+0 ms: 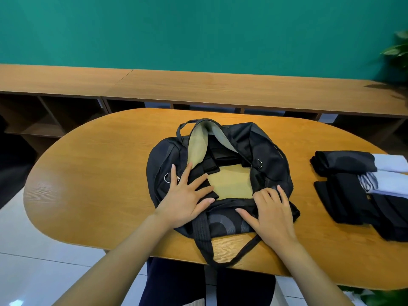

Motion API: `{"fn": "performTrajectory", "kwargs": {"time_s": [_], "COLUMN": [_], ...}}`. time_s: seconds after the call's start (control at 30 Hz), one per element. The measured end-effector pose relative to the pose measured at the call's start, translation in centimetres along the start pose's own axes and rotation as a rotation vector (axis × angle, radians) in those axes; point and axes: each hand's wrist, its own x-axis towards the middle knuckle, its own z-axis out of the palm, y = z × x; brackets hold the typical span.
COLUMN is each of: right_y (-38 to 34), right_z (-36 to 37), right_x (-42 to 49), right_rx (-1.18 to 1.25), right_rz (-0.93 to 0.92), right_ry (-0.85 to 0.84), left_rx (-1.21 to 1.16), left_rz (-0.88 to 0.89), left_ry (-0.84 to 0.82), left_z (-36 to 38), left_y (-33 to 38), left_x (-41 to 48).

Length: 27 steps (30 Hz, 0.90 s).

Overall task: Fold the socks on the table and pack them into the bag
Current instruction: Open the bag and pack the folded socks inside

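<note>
On table (99,173): open bag (271,151)

Head view. Black bag lies unzipped mid-table, folded socks (218,160) inside. Left hand (187,195), fingers spread flat, presses on socks at the left rim. Right hand (271,208), fingers bent, grips the near rim. Sock pile (344,195) lies well right.

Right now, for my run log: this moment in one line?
left hand presses sock in bag | right hand grips bag rim | more socks right
</note>
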Motion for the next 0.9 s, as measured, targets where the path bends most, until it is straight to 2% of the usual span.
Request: {"fn": "performTrajectory", "kwargs": {"time_s": [0.37,0.67,0.77,0.9], "right_y": [3.8,4.4,4.5,4.6], "right_z": [-0.5,0.1,0.1,0.2], "right_x": [-0.3,-0.1,-0.1,-0.1], "right_rx": [-0.097,-0.086,-0.061,-0.032], "right_rz": [0.154,0.151,0.155,0.15], "right_ry": [-0.035,-0.072,-0.077,-0.087], "left_rx": [0.016,0.153,0.153,0.086], "left_rz": [0.123,0.211,0.15,0.03], "left_ry": [-0.047,-0.026,-0.039,0.024], "left_z": [0.8,-0.7,-0.4,0.4], "left_y": [1.5,3.2,3.1,2.2], "left_x": [8.6,12.6,12.2,10.0]}}
